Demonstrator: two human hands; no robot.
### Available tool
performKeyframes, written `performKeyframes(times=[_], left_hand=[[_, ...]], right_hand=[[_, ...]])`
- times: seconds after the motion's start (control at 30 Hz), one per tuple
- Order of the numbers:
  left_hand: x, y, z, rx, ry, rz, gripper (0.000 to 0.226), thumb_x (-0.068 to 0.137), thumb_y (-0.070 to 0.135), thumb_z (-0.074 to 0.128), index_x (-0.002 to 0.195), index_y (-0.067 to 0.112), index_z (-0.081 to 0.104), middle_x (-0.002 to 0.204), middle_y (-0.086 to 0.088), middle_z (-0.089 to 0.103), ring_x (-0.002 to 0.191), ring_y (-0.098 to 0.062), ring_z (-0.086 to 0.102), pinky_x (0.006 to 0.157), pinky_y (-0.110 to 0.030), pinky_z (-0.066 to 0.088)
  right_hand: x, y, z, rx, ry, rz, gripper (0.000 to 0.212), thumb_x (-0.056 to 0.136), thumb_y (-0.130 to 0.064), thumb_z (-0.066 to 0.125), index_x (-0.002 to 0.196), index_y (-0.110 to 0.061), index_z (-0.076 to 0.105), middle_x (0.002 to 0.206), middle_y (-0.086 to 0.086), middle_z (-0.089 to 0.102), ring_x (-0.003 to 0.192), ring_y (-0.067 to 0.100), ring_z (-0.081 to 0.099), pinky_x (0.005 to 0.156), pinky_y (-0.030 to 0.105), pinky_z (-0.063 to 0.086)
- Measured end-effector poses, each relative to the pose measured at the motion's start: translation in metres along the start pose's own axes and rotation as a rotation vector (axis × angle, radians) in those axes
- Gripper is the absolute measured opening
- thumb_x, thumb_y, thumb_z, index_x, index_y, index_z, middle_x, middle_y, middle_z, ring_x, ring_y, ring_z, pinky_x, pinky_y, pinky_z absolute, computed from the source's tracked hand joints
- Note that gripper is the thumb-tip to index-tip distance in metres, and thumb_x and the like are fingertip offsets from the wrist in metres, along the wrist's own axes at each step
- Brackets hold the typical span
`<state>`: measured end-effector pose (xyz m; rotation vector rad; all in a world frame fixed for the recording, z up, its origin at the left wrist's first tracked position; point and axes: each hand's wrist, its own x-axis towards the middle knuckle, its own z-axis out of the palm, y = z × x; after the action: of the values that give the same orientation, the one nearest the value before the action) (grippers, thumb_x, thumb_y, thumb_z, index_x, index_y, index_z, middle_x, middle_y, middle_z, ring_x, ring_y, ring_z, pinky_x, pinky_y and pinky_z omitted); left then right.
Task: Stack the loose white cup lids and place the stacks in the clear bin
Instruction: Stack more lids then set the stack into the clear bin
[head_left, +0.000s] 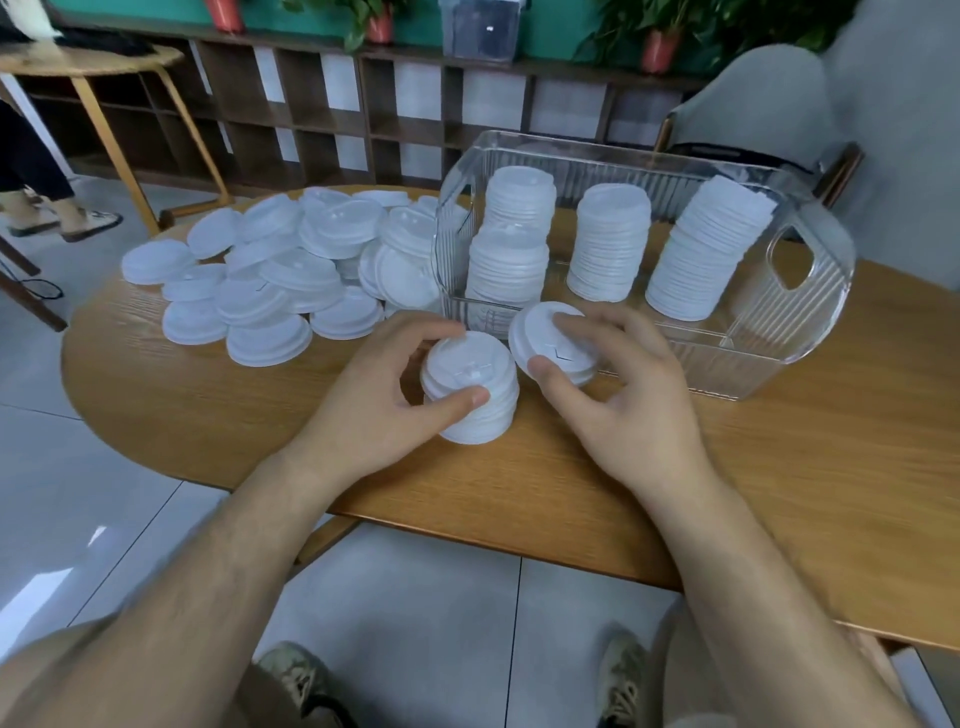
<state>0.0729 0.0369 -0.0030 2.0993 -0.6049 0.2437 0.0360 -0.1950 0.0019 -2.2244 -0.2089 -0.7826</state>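
Left hand grips the short lid stack; right hand pinches one lid (tilted).

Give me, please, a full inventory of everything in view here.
table: one, wooden, under everything
bin: one, clear, on the table, right side
lid stacks: four, white, standing inside the bin
loose lids: many, white, heaped left of the bin
short stack: one, white, on the table before the bin
tilted lid: one or few, white, right of the short stack
shelf: one, dark, along the back
plant pots: three, reddish, on the shelf
chair: one, grey, behind the bin
left hand: one, fingers round the short stack
right hand: one, fingers pinching the tilted lid
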Motion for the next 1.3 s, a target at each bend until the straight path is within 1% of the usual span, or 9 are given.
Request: performKeyframes(times=[0.07,0.2,0.3,0.47,0.67,0.73,0.83,1.03,1.3], left_hand=[[0.001,-0.001,0.001,-0.024,-0.046,-0.047,0.064,0.071,0.059,0.075,0.127,0.030,0.061,0.125,0.018,0.060,0.121,-0.002,0.057,0.104,-0.022,0.044],[0.003,-0.002,0.002,-0.063,-0.099,-0.096,0.063,0.075,0.041,0.086,0.130,0.029,0.058,0.126,0.017,0.063,0.121,0.003,0.057,0.106,-0.020,0.043],[0.003,-0.003,0.002,-0.065,-0.105,-0.107,0.065,0.075,0.040,0.085,0.132,0.030,0.056,0.127,0.020,0.062,0.121,0.006,0.056,0.104,-0.016,0.042],[0.001,-0.003,0.002,-0.083,-0.110,-0.097,0.067,0.077,0.032,0.087,0.136,0.030,0.054,0.129,0.022,0.060,0.122,0.009,0.054,0.104,-0.013,0.040],[0.001,-0.004,-0.001,-0.111,-0.123,-0.080,0.076,0.076,0.039,0.086,0.140,0.032,0.046,0.134,0.023,0.055,0.124,0.012,0.050,0.100,-0.005,0.037],[-0.001,-0.006,-0.005,-0.122,-0.136,-0.061,0.079,0.077,0.050,0.081,0.144,0.030,0.045,0.139,0.020,0.053,0.128,0.008,0.049,0.104,-0.010,0.038],[-0.003,-0.008,-0.013,-0.143,-0.167,-0.020,0.071,0.083,0.051,0.068,0.146,0.025,0.047,0.141,0.015,0.055,0.131,0.000,0.051,0.108,-0.021,0.041],[-0.004,-0.008,-0.013,-0.093,-0.150,0.026,0.043,0.094,0.031,0.070,0.134,0.033,0.055,0.128,0.018,0.061,0.120,0.004,0.056,0.098,-0.009,0.040],[-0.001,-0.016,-0.010,-0.072,-0.146,0.012,0.048,0.091,0.041,0.064,0.137,0.028,0.057,0.128,0.015,0.061,0.122,-0.002,0.057,0.102,-0.017,0.044]], right_hand=[[0.000,0.001,0.001,0.014,0.000,-0.004,0.042,0.085,-0.037,0.080,0.120,-0.015,0.073,0.128,-0.002,0.058,0.120,0.005,0.055,0.103,0.013,0.040],[-0.001,-0.001,0.002,0.033,-0.037,0.007,0.044,0.085,-0.040,0.077,0.122,-0.017,0.073,0.132,-0.002,0.058,0.124,0.006,0.054,0.106,0.022,0.043],[-0.001,-0.002,0.004,0.057,-0.049,-0.005,0.043,0.086,-0.040,0.078,0.122,-0.016,0.073,0.132,-0.002,0.059,0.125,0.007,0.055,0.107,0.026,0.044],[0.001,-0.007,0.007,0.094,-0.087,-0.038,0.039,0.085,-0.033,0.081,0.120,-0.018,0.073,0.131,-0.005,0.060,0.124,0.004,0.055,0.105,0.015,0.041],[0.004,-0.014,0.020,0.130,-0.194,-0.033,0.042,0.081,-0.041,0.077,0.118,-0.021,0.075,0.133,-0.006,0.060,0.127,0.005,0.055,0.108,0.020,0.041],[0.003,-0.016,0.023,0.135,-0.213,-0.046,0.041,0.081,-0.040,0.078,0.118,-0.022,0.076,0.133,-0.007,0.060,0.126,0.004,0.055,0.107,0.020,0.042],[0.003,-0.016,0.026,0.152,-0.238,-0.051,0.040,0.081,-0.040,0.077,0.117,-0.022,0.076,0.133,-0.007,0.060,0.126,0.005,0.056,0.107,0.022,0.043],[0.001,-0.014,0.027,0.147,-0.355,-0.047,0.040,0.084,-0.040,0.078,0.121,-0.026,0.074,0.138,-0.010,0.057,0.130,0.002,0.053,0.110,0.026,0.043],[0.000,-0.012,0.023,0.096,-0.359,-0.010,0.050,0.086,-0.041,0.072,0.129,-0.016,0.069,0.133,-0.009,0.059,0.128,0.006,0.054,0.109,0.024,0.042]])
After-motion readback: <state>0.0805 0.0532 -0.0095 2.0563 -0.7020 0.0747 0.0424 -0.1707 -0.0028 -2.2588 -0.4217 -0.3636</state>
